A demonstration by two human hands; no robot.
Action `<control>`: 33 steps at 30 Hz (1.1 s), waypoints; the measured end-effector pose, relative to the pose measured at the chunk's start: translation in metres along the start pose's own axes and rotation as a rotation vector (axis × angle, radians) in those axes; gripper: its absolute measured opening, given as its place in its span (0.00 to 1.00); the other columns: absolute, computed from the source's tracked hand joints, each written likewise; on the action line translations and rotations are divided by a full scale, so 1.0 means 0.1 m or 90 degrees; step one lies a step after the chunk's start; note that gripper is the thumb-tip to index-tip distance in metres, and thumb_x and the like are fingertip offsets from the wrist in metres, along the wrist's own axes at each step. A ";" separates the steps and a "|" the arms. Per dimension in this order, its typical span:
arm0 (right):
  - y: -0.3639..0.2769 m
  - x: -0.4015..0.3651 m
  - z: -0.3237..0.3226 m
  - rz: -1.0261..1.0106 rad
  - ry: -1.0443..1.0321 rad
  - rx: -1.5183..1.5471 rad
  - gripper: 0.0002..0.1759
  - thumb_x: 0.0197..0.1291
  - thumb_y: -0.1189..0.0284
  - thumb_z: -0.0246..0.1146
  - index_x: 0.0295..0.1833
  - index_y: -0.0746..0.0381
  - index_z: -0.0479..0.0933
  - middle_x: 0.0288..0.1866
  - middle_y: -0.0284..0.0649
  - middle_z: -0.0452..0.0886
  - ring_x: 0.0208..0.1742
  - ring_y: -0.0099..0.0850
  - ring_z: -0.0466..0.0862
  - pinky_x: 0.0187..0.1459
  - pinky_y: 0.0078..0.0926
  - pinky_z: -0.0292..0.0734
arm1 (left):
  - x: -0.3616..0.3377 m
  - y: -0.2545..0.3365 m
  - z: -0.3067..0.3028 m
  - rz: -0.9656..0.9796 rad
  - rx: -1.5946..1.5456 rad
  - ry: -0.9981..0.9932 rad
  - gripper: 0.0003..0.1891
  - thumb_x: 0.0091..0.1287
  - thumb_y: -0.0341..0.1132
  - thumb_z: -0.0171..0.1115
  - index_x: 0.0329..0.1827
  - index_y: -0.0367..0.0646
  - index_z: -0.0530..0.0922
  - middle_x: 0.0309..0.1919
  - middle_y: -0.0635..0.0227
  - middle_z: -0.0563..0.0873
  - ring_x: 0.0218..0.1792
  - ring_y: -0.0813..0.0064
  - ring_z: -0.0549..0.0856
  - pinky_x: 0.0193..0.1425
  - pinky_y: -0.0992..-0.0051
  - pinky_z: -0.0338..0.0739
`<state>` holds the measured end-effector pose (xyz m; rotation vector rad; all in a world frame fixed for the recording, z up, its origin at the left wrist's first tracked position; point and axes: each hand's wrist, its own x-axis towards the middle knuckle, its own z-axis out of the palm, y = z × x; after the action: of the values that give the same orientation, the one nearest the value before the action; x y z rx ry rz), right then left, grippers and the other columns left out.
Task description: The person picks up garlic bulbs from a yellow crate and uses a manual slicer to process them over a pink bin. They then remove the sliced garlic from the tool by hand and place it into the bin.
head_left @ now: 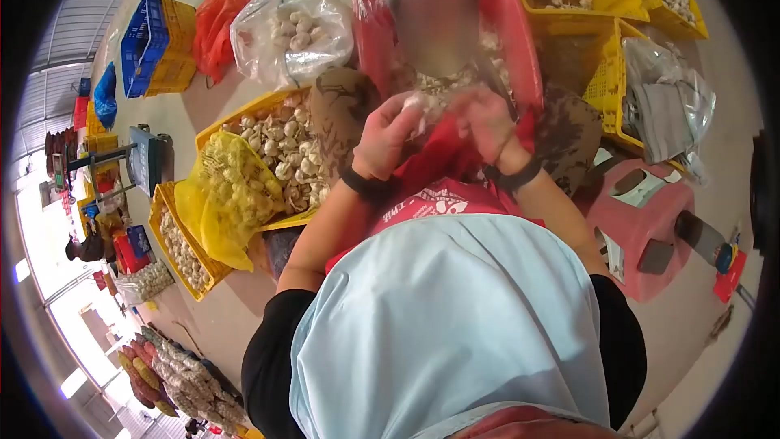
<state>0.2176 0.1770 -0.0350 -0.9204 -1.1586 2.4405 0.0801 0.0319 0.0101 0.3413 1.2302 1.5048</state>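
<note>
Over the red plastic crate (528, 57), both of my hands are raised close together in front of my lap. My left hand (388, 136) is closed around a pale garlic bulb (415, 104), held between thumb and fingers. A short gap to its right, my right hand (487, 123) has bent fingers smeared by motion; whether anything is in them does not show. Loose garlic and skins (443, 85) lie in the crate below. A blurred patch under a grey arch hides the crate's middle.
Left of my knee, a yellow crate holds garlic bulbs (288, 142), partly under a yellow net bag (227, 179). A clear bag of garlic (292, 36) stands beyond. Yellow crates (569, 0) line the far right. A pink stool (650, 228) is beside my right arm.
</note>
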 end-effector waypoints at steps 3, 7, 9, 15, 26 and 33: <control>-0.02 0.04 0.13 -0.248 0.024 -0.188 0.12 0.60 0.74 0.65 0.49 0.62 0.77 0.38 0.35 0.79 0.36 0.27 0.81 0.34 0.22 0.80 | 0.02 -0.02 -0.07 -0.043 -0.081 -0.003 0.18 0.77 0.43 0.51 0.58 0.38 0.75 0.40 0.67 0.83 0.34 0.77 0.81 0.39 0.78 0.77; -0.29 -0.07 0.44 -0.658 -0.065 -0.704 0.18 0.48 0.73 0.71 0.47 0.57 0.77 0.48 0.39 0.75 0.49 0.42 0.79 0.49 0.38 0.77 | 0.03 -0.12 -0.10 0.037 0.053 -0.003 0.17 0.77 0.43 0.50 0.57 0.39 0.75 0.45 0.68 0.83 0.39 0.77 0.80 0.46 0.74 0.78; -0.22 0.01 0.44 -0.683 -0.117 -0.751 0.18 0.47 0.73 0.70 0.46 0.56 0.78 0.47 0.38 0.76 0.50 0.45 0.78 0.51 0.42 0.75 | 0.10 -0.25 -0.22 0.080 0.142 -0.035 0.18 0.77 0.43 0.49 0.58 0.39 0.74 0.48 0.67 0.82 0.44 0.76 0.81 0.50 0.70 0.78; -0.11 -0.06 0.34 -0.383 -0.280 -0.354 0.13 0.47 0.87 0.57 0.38 0.62 0.76 0.37 0.40 0.79 0.41 0.39 0.83 0.44 0.33 0.77 | 0.15 -0.39 -0.38 -0.099 -0.442 -0.085 0.18 0.77 0.43 0.48 0.59 0.39 0.73 0.51 0.63 0.83 0.50 0.71 0.83 0.54 0.67 0.78; 0.13 0.06 -0.15 -0.232 -0.120 -0.919 0.33 0.53 0.65 0.70 0.65 0.59 0.70 0.70 0.53 0.63 0.67 0.54 0.69 0.65 0.43 0.68 | 0.13 0.68 -1.14 0.215 -0.006 0.235 0.19 0.75 0.38 0.54 0.61 0.34 0.73 0.48 0.58 0.84 0.46 0.66 0.84 0.51 0.69 0.81; 0.18 0.08 -0.09 -0.227 -0.125 -0.921 0.28 0.55 0.64 0.67 0.62 0.59 0.71 0.68 0.51 0.65 0.65 0.53 0.70 0.64 0.42 0.69 | 1.32 0.69 -3.05 0.238 0.028 0.381 0.16 0.72 0.34 0.58 0.59 0.37 0.74 0.52 0.56 0.81 0.55 0.61 0.80 0.54 0.64 0.82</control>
<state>0.2175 0.1752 -0.0566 -0.5882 -2.8782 1.1330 -0.2349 0.0010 -0.1117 0.1532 1.7373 1.9896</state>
